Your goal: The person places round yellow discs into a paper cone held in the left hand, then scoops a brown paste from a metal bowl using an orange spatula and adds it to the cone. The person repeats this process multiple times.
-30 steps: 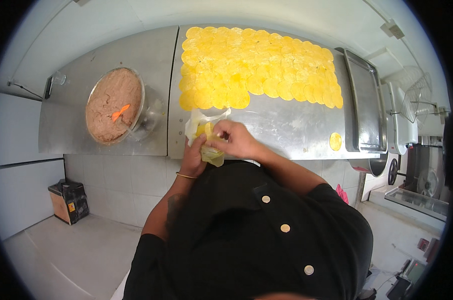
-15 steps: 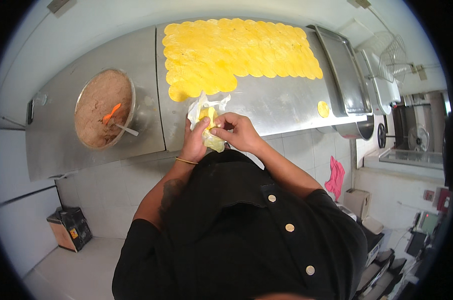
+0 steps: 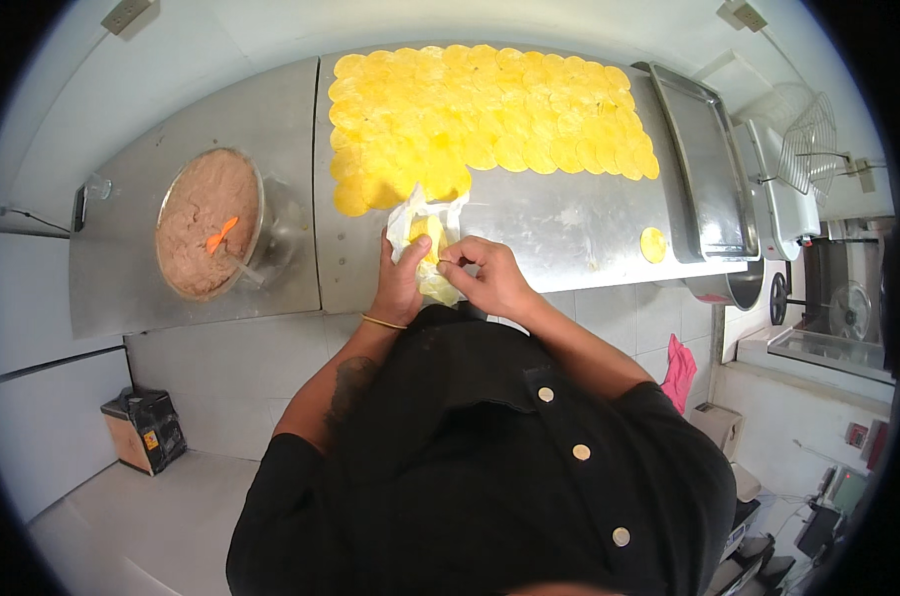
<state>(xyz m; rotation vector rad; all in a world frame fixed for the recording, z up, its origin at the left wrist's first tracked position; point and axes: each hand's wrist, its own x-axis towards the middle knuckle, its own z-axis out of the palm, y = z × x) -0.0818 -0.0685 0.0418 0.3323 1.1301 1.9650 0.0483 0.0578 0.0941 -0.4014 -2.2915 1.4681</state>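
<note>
Bag (image 3: 398, 228) clasped in our curled left hand (image 3: 401, 282) at the counter's (image 3: 559, 228) front edge, we should pick gently with our nearly pinched right hand (image 3: 496, 280), its contents unclear.

The stainless-steel surface (image 3: 559, 223), split by a seam, carries a bowl (image 3: 261, 204) of pinkish-brown mince on its left section. Overlapping yellow dough rounds (image 3: 489, 114) cover much of the right section's far side; a single round (image 3: 652, 244) lies apart, near a rimmed metal tray (image 3: 708, 164).
</note>
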